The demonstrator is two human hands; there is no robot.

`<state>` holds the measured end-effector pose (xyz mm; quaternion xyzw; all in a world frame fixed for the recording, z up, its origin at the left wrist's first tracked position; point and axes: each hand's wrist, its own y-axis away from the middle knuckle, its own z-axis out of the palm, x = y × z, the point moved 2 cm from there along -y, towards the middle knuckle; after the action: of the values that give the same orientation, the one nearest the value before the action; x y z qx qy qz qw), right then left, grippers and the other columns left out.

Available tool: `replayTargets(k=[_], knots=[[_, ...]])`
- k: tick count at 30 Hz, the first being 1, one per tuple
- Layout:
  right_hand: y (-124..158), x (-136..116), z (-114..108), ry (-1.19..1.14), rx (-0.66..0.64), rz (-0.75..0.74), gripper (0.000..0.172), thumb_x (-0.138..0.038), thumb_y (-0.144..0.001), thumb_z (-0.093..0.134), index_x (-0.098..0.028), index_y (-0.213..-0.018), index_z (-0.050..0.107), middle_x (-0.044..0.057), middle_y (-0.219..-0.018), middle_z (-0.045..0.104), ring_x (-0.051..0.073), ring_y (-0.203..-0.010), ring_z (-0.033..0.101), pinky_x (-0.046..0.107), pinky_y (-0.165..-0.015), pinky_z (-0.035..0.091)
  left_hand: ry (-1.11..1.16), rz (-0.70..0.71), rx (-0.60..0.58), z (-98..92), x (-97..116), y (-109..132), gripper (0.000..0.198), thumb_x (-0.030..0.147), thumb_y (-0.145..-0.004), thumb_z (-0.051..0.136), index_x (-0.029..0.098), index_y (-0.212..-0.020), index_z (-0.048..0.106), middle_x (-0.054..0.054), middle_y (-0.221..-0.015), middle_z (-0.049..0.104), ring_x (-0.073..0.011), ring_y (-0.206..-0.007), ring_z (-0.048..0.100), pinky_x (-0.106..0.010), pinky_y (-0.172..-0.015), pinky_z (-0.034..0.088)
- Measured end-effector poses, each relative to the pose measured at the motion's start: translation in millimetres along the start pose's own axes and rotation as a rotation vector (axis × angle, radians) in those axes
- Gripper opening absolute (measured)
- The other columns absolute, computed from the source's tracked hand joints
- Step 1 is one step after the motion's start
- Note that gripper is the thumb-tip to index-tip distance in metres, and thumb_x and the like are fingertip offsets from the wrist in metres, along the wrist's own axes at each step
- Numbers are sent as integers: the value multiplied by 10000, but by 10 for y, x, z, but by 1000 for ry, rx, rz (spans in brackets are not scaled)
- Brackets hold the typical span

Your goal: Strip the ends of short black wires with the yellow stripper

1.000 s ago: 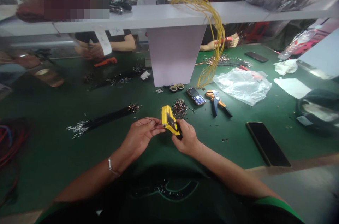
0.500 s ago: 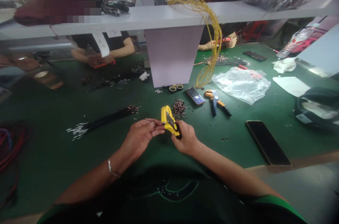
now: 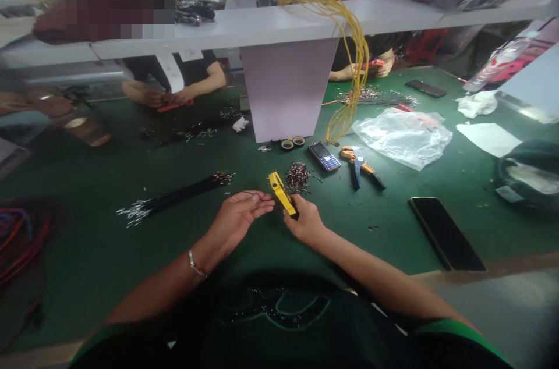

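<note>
My right hand [image 3: 305, 221] grips a yellow hand tool [image 3: 280, 191] by its handles, its head pointing up and away from me. My left hand [image 3: 240, 216] is just left of the tool, fingers pinched together near its jaws on something thin that I cannot make out. Both hands hover over the green table [image 3: 109, 252]. A small heap of metal terminals [image 3: 297, 174] lies right behind the tool. A bundle of black wires [image 3: 174, 197] with bare ends stretches to the left.
A keypad phone [image 3: 324, 156], orange-and-blue pliers [image 3: 360, 164] and a clear plastic bag [image 3: 404, 136] lie beyond the hands. A black smartphone [image 3: 445, 233] lies at right. Yellow wires [image 3: 349, 49] hang from a white shelf [image 3: 271, 25]. Other people's hands work across the table.
The yellow tool has turned edge-on and looks narrower now. My left hand's fingers have shifted slightly toward its jaws. The view has moved a little.
</note>
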<state>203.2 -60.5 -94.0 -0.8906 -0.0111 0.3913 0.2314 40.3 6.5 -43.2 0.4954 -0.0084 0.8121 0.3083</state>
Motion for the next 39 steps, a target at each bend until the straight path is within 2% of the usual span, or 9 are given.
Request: replayTargets(k=[12,15,19,23,30,35,39], knots=[[-43,69,73,-113,-68,184,52,-221,-737,537,-191,-778,538,22,-665,621,158,-592,539,258,-590,411,15,23,18,-112,-86,-124,88,102,-732,726,55,-803,706,-157,-892,744,-279,-917,718,-405,-905,552],[-62,72,79,-284,-81,316,57,-212,-694,566,-195,-733,528,-7,-616,580,142,-568,513,247,-561,398,10,23,16,-144,-102,-163,91,102,-723,727,57,-797,700,-160,-890,745,-279,-901,722,-409,-910,551],[-67,73,113,-501,-143,440,102,-208,-667,571,-195,-756,522,-55,-518,520,114,-423,472,231,-443,373,1,35,40,-180,-109,-205,92,89,-710,719,51,-791,695,-165,-884,746,-274,-875,727,-405,-907,553],[-87,85,95,-693,-209,470,157,-209,-655,537,-198,-805,493,-84,-462,508,121,-334,485,230,-369,392,-6,47,45,-184,-75,-223,64,83,-724,704,56,-781,694,-156,-878,747,-269,-874,728,-405,-906,556],[-141,121,-14,-1108,-198,481,263,-141,-589,578,-170,-846,528,-26,-631,619,142,-473,598,270,-484,503,-34,76,46,-152,49,-191,34,80,-769,680,65,-798,690,-165,-900,743,-259,-889,726,-401,-924,549],[-144,166,-30,-1216,-248,487,286,-122,-578,615,-153,-858,564,-4,-669,641,153,-494,609,280,-479,510,-58,90,59,-137,102,-109,52,75,-799,641,72,-815,690,-156,-889,744,-248,-888,726,-376,-897,562],[-135,125,-94,-1308,-316,446,300,-131,-589,639,-140,-885,595,18,-706,661,169,-537,621,334,-537,552,-93,113,89,-132,199,-35,61,77,-816,626,80,-830,685,-149,-878,745,-234,-872,729,-356,-871,572]])
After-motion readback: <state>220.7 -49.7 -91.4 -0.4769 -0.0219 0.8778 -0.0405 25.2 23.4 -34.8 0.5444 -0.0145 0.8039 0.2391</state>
